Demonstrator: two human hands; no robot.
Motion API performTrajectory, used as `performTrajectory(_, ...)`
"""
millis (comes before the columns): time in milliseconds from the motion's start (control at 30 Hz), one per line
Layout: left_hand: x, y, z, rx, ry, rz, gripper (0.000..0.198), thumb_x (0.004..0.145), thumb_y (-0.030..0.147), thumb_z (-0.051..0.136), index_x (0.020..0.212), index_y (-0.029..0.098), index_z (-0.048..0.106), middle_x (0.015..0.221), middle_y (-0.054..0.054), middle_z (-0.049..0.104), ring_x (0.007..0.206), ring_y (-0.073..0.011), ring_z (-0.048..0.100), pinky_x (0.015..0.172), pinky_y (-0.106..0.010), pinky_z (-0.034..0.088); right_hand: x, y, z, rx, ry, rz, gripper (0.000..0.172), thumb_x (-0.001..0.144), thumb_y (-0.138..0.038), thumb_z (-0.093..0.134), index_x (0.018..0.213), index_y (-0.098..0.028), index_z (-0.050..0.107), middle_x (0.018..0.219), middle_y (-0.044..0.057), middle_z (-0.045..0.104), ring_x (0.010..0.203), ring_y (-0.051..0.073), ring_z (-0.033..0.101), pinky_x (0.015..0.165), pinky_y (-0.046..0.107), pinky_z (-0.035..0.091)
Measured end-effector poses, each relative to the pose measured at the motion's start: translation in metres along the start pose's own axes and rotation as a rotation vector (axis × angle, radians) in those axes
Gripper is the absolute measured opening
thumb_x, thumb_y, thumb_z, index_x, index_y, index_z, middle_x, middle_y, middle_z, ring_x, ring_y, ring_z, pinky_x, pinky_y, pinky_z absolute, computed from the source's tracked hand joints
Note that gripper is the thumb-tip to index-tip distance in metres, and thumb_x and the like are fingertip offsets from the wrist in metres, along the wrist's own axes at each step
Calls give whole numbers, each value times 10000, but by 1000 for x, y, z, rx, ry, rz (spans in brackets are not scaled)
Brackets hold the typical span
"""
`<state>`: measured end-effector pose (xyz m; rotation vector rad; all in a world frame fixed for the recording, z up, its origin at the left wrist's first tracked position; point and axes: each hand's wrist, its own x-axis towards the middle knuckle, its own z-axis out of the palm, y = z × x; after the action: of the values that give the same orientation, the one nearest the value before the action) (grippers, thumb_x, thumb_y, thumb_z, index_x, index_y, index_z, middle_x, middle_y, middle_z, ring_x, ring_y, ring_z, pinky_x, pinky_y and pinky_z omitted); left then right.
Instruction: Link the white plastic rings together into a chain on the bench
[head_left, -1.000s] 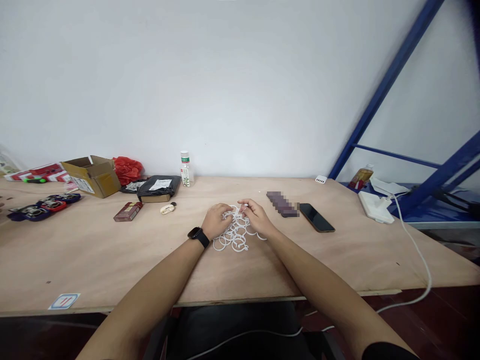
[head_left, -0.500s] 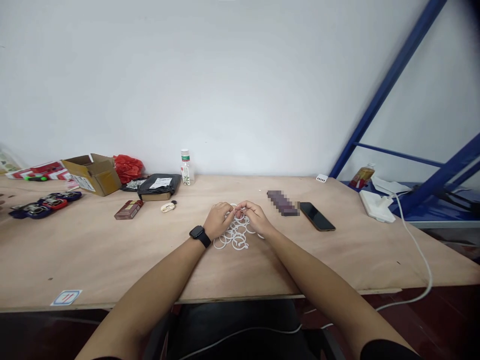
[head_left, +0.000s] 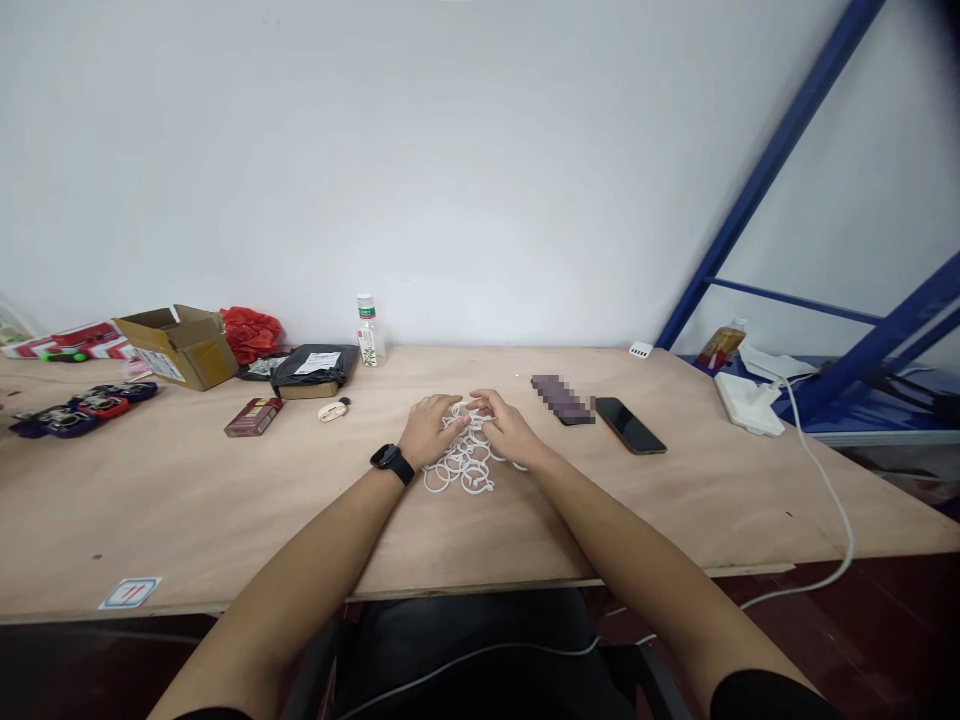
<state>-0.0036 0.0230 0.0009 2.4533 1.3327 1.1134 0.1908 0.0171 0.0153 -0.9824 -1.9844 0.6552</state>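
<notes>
A pile of white plastic rings (head_left: 474, 478), some with small eyelets like curtain rings, lies on the wooden table in front of me. My left hand (head_left: 433, 430), with a black watch on its wrist, rests at the pile's left side, thumb and fingers apart over the rings. Facing it from the right is my right hand (head_left: 508, 428), its fingers curved and the thumb parted from them at the pile's far side. Neither hand shows a ring gripped in it. The far rings are partly hidden between the hands.
Right of the hands lie a dark, blurred-out object (head_left: 561, 400) and a phone (head_left: 630, 426). A clear bottle (head_left: 367, 335), black package (head_left: 313, 368), maroon box (head_left: 254, 417) and cream-coloured case (head_left: 331, 411) stand leftward. Farther left is an open carton (head_left: 180, 348). A white cable (head_left: 829, 490) crosses the right edge.
My fingertips, pinched close together over the rings before, have spread apart. Both hands now lie lower around the pile. The view has shifted slightly.
</notes>
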Motion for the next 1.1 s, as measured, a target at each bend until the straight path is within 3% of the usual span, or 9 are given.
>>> performTrajectory(133,-4,-12,-3,89,-213,-9,822,788,660,568,1447,217,356,1487,-155,382,1374,-333,334,1110,-520,246,1,11,-16,-216,-184,-61,526,780,-215,588,1304,-218,541,1358,105,534,1274,267,447,1082,460,318)
performTrajectory(233,-7,-16,-1,153,-380,9,1030,680,739,611,1499,229,251,1562,-176,205,1435,-385,177,1126,-586,135,-1,17,-25,-295,-389,37,886,684,-463,748,1459,-260,369,1527,116,322,1422,348,216,1141,526,182)
performTrajectory(333,-8,-16,3,177,-478,9,1028,681,762,580,1498,231,252,1561,-175,208,1436,-382,176,1121,-605,103,-4,24,-23,-342,-558,122,1186,532,-581,816,1514,-298,214,1590,106,147,1451,396,48,1153,561,78)
performTrajectory(433,-8,-16,6,165,-499,2,968,705,758,557,1468,210,322,1525,-179,307,1418,-359,250,1122,-573,157,-6,29,-15,-354,-578,122,1233,518,-615,808,1522,-281,175,1598,109,76,1454,391,9,1160,550,58)
performTrajectory(633,-8,-11,2,136,-402,57,796,741,713,569,1361,222,477,1419,-156,482,1325,-330,412,1104,-522,225,-5,27,-12,-282,-524,50,1098,564,-558,814,1490,-258,306,1565,117,236,1442,351,176,1164,498,154)
performTrajectory(833,-5,-4,-5,87,-356,71,534,816,641,532,1191,272,630,1175,-86,673,1125,-288,578,1075,-520,239,-2,18,-19,-165,-397,-63,784,610,-475,814,1326,-285,558,1295,75,602,1204,309,531,1031,435,390)
performTrajectory(1000,-4,0,-7,48,-329,79,469,839,602,533,1149,275,663,1115,-70,701,1069,-259,609,1053,-470,273,-1,11,-21,-141,-333,-25,676,589,-469,828,1211,-270,653,1195,63,660,1127,308,584,982,429,432)
performTrajectory(1100,-3,3,-9,30,-324,75,428,880,572,490,1128,273,668,1129,-58,700,1061,-251,616,1034,-466,291,-2,9,-23,-111,-247,-5,593,677,-477,775,1203,-230,657,1219,92,648,1137,296,585,989,429,433)
